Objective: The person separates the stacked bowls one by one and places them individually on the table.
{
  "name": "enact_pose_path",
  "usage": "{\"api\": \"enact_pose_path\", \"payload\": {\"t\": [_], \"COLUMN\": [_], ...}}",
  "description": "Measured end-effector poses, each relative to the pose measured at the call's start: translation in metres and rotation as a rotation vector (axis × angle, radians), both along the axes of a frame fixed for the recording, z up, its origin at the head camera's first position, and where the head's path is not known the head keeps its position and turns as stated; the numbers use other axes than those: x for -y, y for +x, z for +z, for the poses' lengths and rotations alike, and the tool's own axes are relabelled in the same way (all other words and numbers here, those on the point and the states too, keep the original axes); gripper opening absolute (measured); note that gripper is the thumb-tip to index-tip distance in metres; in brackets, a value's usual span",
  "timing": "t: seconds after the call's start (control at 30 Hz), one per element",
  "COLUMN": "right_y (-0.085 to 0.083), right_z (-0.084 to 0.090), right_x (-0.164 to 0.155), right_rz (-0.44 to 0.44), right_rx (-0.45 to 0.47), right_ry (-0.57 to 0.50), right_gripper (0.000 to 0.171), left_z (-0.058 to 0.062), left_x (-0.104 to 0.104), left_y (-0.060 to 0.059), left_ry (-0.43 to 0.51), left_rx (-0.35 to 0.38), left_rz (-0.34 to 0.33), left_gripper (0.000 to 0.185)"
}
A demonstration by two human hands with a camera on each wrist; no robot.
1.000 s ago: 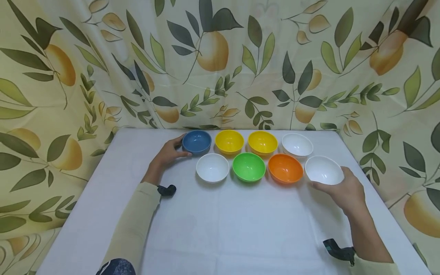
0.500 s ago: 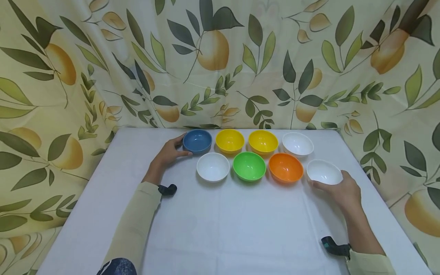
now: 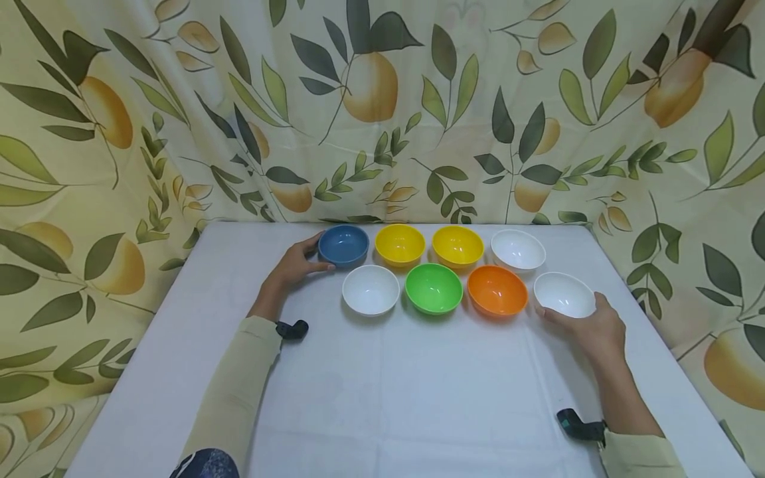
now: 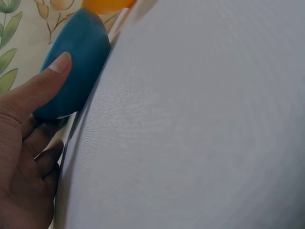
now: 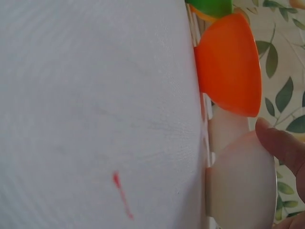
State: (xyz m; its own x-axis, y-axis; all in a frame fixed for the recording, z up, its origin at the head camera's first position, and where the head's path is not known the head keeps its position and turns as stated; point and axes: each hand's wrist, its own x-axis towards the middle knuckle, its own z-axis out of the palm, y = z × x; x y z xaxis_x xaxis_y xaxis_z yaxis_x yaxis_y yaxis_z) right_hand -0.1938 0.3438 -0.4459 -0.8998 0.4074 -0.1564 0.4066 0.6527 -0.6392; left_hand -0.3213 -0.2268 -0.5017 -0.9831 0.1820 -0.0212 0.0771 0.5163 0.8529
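Observation:
At the left end of the back row, my left hand (image 3: 297,261) holds the blue bowl (image 3: 343,246). In the left wrist view the thumb (image 4: 61,64) lies along the blue bowl's outer wall (image 4: 86,52), with curled fingers beneath. My right hand (image 3: 596,326) grips a white bowl (image 3: 564,293) at the right end of the front row, thumb at its near side. The right wrist view shows the thumb (image 5: 274,136) at the rim of that white bowl (image 5: 243,186), beside the orange bowl (image 5: 231,64).
Two yellow bowls (image 3: 400,245) and another white bowl (image 3: 518,250) continue the back row. In front stand a white bowl (image 3: 371,290), a green bowl (image 3: 433,289) and the orange bowl. Patterned fabric (image 3: 382,133) hangs behind the white-covered table (image 3: 406,392).
My right hand has come slightly left and lowered the white bowl beside the orange one, then shifted it a little away from me. My left hand stays on the blue bowl.

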Motion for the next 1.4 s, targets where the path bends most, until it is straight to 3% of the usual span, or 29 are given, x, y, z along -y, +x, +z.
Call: {"api": "enact_pose_path", "payload": {"t": [1.4], "right_y": [0.0008], "right_z": [-0.0025], "right_x": [-0.0008], "right_rz": [0.028], "right_rx": [-0.005], "right_ry": [-0.005], "right_gripper": [0.123], "left_z": [-0.0019], "left_x": [0.0044], "left_y": [0.0007], "left_ry": [0.012], "left_rx": [0.007], "left_rz": [0.004], "left_gripper": [0.101]}}
